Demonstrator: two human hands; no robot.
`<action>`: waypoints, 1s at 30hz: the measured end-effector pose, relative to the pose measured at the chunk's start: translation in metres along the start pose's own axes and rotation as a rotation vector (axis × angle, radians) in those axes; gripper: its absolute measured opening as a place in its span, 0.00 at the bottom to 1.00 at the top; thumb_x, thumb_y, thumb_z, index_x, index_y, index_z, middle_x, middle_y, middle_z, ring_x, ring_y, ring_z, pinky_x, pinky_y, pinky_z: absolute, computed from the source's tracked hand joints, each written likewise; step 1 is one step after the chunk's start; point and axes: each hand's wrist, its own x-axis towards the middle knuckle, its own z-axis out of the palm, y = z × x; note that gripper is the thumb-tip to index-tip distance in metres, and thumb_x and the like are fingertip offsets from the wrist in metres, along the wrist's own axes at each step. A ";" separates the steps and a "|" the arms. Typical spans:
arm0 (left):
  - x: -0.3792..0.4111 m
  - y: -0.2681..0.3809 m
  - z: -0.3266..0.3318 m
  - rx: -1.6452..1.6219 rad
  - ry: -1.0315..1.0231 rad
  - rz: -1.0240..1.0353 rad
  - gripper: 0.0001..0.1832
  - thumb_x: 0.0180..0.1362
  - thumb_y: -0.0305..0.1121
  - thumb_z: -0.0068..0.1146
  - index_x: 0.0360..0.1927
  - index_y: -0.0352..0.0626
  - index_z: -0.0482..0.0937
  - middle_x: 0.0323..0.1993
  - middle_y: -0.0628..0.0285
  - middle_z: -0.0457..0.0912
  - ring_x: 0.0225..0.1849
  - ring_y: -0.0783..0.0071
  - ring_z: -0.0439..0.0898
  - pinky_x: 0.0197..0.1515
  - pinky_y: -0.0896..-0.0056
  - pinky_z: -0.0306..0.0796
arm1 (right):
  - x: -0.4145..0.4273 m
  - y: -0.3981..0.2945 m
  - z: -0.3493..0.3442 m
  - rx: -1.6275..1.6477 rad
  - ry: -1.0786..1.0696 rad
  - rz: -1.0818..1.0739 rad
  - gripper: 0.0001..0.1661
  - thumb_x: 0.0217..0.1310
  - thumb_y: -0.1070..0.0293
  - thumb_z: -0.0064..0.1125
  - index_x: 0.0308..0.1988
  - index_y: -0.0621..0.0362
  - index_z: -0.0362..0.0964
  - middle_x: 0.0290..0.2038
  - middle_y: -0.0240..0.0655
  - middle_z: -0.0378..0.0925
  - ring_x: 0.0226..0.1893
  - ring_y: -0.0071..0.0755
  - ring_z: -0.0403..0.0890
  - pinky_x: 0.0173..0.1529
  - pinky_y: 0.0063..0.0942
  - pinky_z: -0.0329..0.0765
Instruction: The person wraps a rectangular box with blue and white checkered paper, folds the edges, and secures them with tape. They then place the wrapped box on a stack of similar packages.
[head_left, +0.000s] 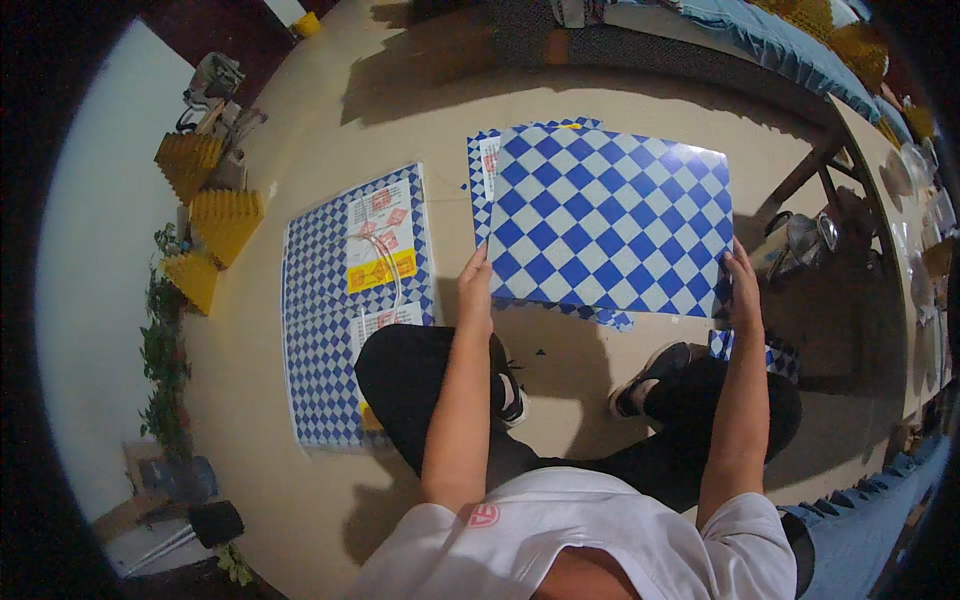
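A stiff sheet with blue and white diamond checks (611, 221) is held raised over the floor, between my two hands. My left hand (475, 283) grips its lower left edge, and my right hand (742, 281) grips the lower right edge. Partly hidden under it is more checkered material (480, 214), with a white printed label (490, 166) at the left. To the left, a flat checkered package (319, 300) lies on the floor, bearing white and yellow printed papers (381, 232). A pale cord (396, 274) curves across that package.
A table (870, 202) loaded with things stands at the right, a shiny metal object (806, 232) near its legs. Checkered pieces (781, 356) lie beside my right foot. Yellow pleated objects (225, 221) and leafy plants (166, 360) line the left wall. A blue-covered bed (757, 34) is behind.
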 end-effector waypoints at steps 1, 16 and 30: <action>-0.005 0.007 0.000 -0.036 -0.012 -0.001 0.26 0.67 0.28 0.44 0.68 0.34 0.67 0.71 0.57 0.66 0.72 0.67 0.61 0.72 0.69 0.49 | -0.002 0.001 0.003 0.018 0.009 0.061 0.35 0.68 0.60 0.52 0.70 0.56 0.59 0.67 0.38 0.66 0.66 0.37 0.66 0.68 0.34 0.59; -0.001 0.010 -0.010 -0.526 -0.199 0.015 0.31 0.67 0.40 0.47 0.71 0.37 0.62 0.66 0.57 0.72 0.63 0.62 0.72 0.65 0.56 0.64 | -0.031 -0.014 0.032 0.070 -0.021 0.340 0.30 0.70 0.63 0.51 0.65 0.65 0.62 0.55 0.39 0.77 0.51 0.33 0.79 0.56 0.30 0.74; 0.012 -0.026 0.006 -0.307 -0.206 -0.191 0.24 0.71 0.39 0.44 0.66 0.37 0.68 0.66 0.50 0.69 0.65 0.60 0.70 0.65 0.63 0.66 | -0.135 -0.189 -0.074 -0.220 0.498 -0.649 0.37 0.65 0.67 0.62 0.69 0.55 0.58 0.65 0.39 0.67 0.59 0.32 0.72 0.61 0.31 0.70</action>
